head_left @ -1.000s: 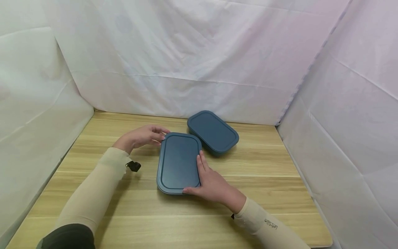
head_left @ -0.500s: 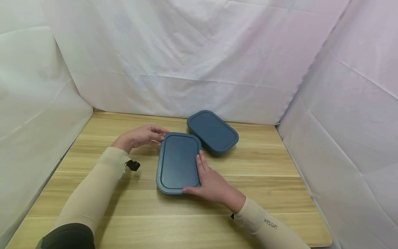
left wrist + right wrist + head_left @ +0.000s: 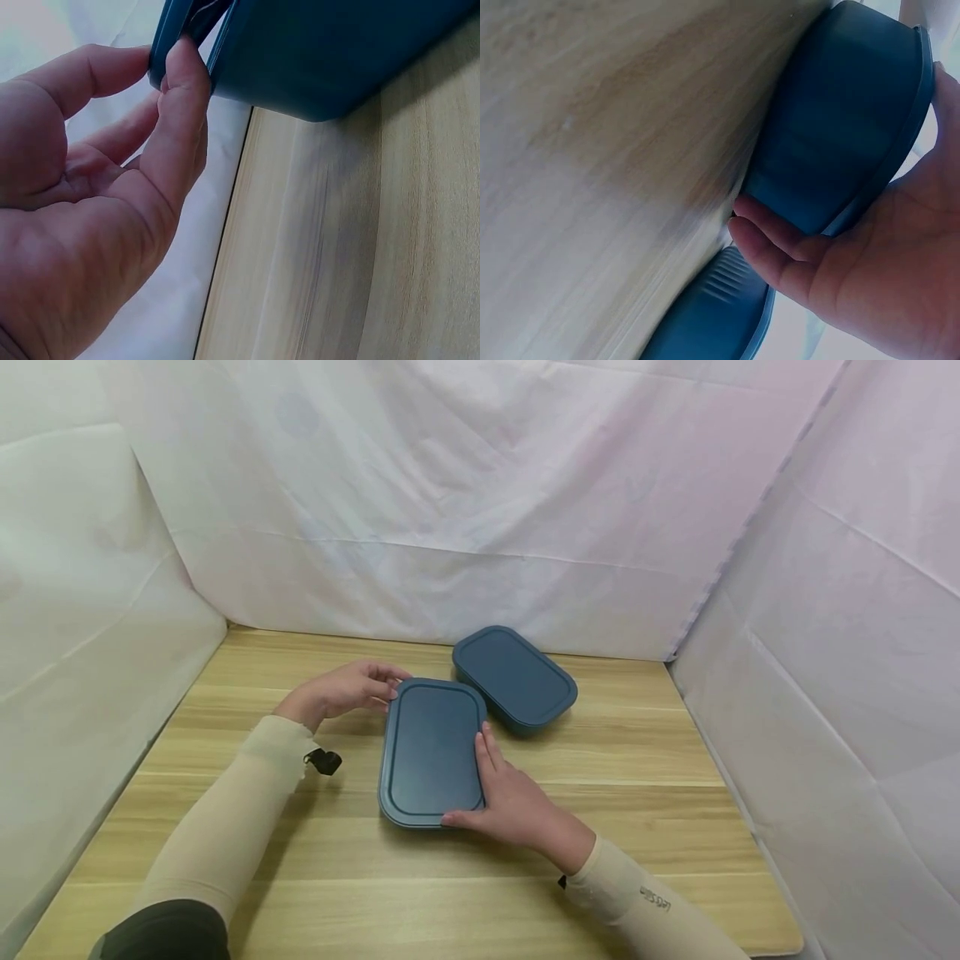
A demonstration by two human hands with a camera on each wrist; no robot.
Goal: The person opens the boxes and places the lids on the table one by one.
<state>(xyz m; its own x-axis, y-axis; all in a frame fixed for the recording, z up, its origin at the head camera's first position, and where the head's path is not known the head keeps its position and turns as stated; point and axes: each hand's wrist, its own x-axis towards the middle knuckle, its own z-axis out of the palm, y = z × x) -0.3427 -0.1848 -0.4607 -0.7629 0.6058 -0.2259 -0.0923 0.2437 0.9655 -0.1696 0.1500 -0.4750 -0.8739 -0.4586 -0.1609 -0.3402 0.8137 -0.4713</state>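
Note:
Two dark blue lidded boxes lie on the wooden table (image 3: 637, 752). The near box (image 3: 431, 752) sits between my hands. My left hand (image 3: 382, 687) is at its far left corner. In the left wrist view the thumb (image 3: 180, 105) and a finger pinch the lid's rim on the box (image 3: 337, 52). My right hand (image 3: 491, 785) lies along the box's right side, thumb at the near corner. In the right wrist view its fingers (image 3: 780, 247) curl against the box's wall (image 3: 840, 120). The far box (image 3: 513, 677) stands just behind, also low in the right wrist view (image 3: 712, 315).
White cloth walls (image 3: 450, 510) close in the table on the left, back and right. A small black clip (image 3: 324, 762) hangs from my left sleeve. Bare wood (image 3: 375, 893) stretches toward the front edge.

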